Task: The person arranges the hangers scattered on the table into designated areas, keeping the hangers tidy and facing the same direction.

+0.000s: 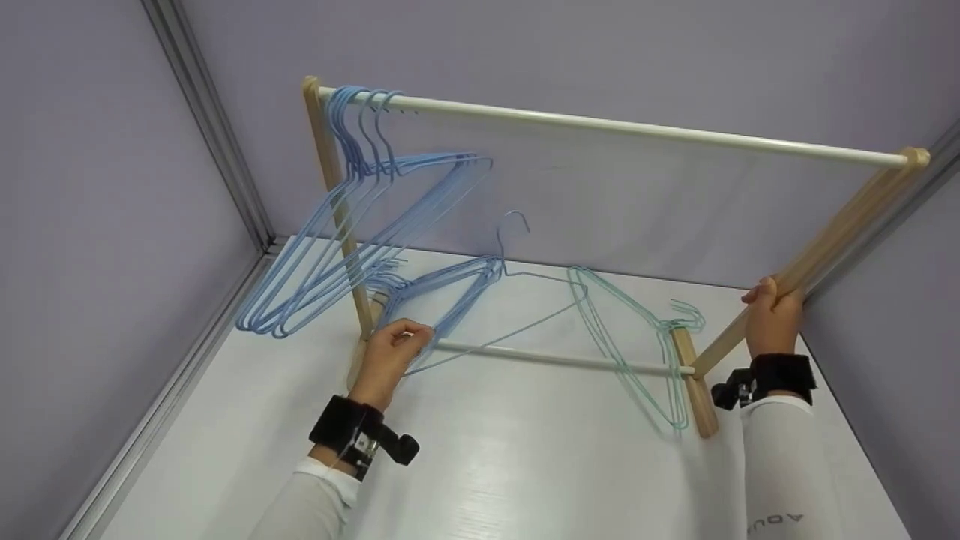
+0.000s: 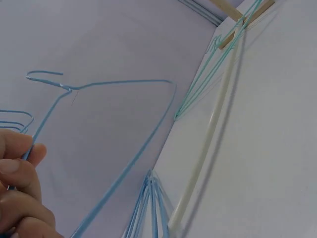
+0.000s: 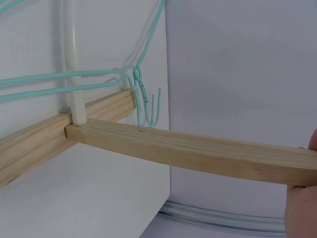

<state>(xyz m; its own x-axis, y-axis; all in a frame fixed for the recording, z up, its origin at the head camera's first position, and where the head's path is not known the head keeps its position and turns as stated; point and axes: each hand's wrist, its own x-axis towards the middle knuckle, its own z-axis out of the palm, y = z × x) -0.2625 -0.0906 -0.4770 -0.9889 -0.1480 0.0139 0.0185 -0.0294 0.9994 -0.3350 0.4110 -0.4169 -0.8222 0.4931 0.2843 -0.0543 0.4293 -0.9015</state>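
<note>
My left hand [image 1: 388,358] pinches a blue wire hanger [image 2: 124,82] near one corner, between thumb and fingers. The hanger's hook points up, and its frame is spread in front of the lower bar in the head view. At the right, my right hand [image 1: 775,324] grips the wooden side post [image 1: 847,221] of a clothes rack. Several blue hangers [image 1: 345,142] hang at the left end of the rack's white top rail [image 1: 600,124]. Behind my left hand, more blue hangers [image 1: 442,277] lie bunched together by the rack's left foot.
Mint green hangers [image 1: 626,304] lean over the lower white bar [image 1: 555,358] beside the right wooden foot [image 1: 697,390]. The rack stands on a white table [image 1: 487,457]. Grey panels [image 1: 570,45] with metal edge strips [image 1: 214,127] enclose it at the back and sides.
</note>
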